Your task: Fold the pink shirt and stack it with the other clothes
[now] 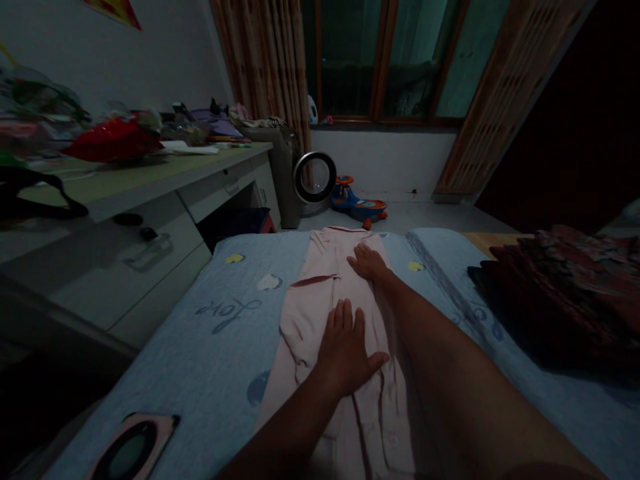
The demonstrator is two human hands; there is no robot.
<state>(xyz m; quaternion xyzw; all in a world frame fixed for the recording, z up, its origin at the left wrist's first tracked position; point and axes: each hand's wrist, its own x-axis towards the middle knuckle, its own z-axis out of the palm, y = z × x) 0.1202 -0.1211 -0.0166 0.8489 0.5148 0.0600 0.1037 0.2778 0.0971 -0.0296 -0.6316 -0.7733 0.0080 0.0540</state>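
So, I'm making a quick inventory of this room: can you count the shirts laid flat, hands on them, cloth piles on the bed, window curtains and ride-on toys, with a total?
Pink shirt: 1
Left hand and right hand: 2
Cloth pile: 1
Curtains: 2
Ride-on toy: 1
Total: 7
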